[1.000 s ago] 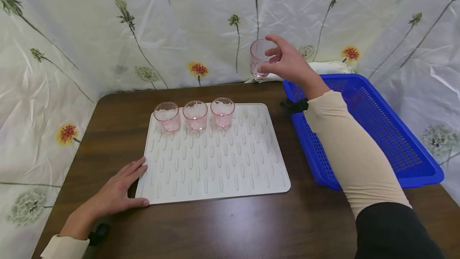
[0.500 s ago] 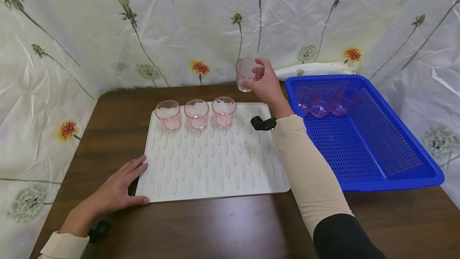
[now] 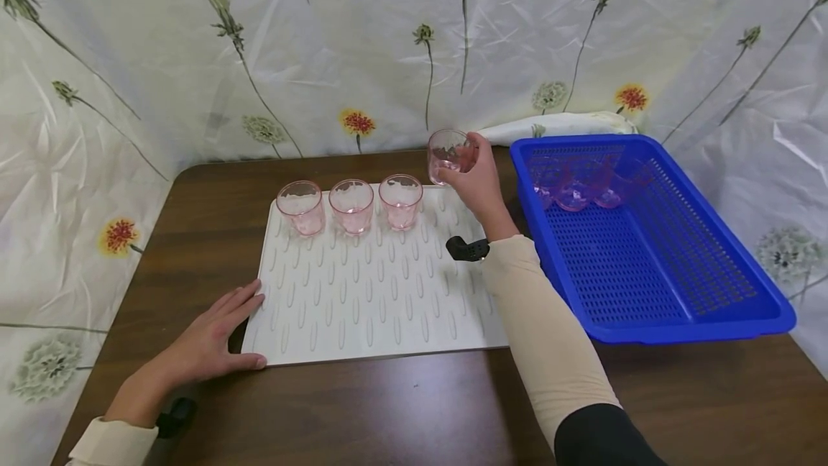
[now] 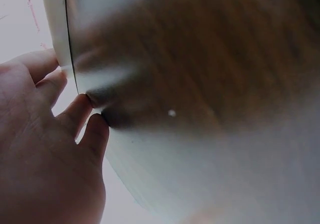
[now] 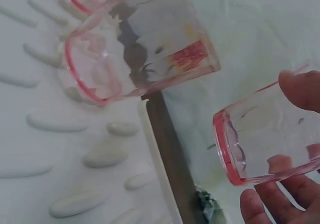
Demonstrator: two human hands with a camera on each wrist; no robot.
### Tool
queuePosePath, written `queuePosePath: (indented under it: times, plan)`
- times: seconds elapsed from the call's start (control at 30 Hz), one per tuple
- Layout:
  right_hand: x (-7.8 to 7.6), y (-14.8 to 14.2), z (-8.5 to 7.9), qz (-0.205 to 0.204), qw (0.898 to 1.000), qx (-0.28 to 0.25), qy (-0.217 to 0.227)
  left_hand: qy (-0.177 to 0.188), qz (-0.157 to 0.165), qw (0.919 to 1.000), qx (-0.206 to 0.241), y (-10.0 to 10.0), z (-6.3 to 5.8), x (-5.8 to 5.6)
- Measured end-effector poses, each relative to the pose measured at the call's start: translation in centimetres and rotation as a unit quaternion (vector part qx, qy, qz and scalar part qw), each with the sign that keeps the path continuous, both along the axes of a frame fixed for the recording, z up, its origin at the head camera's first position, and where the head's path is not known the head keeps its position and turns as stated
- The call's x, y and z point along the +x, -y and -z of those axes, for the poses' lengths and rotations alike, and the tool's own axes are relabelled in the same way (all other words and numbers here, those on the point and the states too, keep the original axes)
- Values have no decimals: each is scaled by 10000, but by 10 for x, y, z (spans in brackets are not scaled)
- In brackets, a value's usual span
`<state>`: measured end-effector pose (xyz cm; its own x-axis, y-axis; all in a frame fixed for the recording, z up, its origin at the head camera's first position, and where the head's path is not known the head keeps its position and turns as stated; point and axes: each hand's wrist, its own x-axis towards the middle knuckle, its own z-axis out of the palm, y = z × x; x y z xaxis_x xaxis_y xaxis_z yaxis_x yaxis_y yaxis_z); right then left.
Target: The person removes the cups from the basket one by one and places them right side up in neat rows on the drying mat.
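Observation:
My right hand grips a clear pink drinking glass, thumb on one side and fingers on the other. In the right wrist view this glass hangs apart from the mat, its base toward the mat's back edge. Three similar glasses stand upright in a row along the back of the white ridged mat: a left glass, a middle glass and a right glass. My left hand rests at the mat's front left edge, fingers fairly straight and touching it.
A blue perforated plastic basket stands on the right of the brown wooden table. Several pink glasses lie at its back left. Flower-printed sheeting hangs behind the table, with a bunched white roll behind the basket.
My right hand has carried its glass from above the table's back edge, leftward and down, to the mat's back right. The glasses in the basket have come into sight. My left hand stays put.

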<state>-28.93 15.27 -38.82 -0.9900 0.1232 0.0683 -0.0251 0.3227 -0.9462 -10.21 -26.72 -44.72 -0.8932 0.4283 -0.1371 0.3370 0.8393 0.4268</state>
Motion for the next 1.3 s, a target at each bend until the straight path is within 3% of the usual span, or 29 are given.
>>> queuePosePath:
  times: [0.3,0.53,0.93,1.3]
  plan:
    - [9,1,19,73,9990,420,-130,9,5,10000,13,0,0,0]
    - [13,-2,24,76,9987,446,-242,-19,7,10000,16,0,0,0]
    - [26,-5,37,-26,9973,632,380,24,-27,10000,48,-1,0,1]
    - [33,-10,42,-214,9953,888,321,-3,12,10000,-5,-1,0,0]
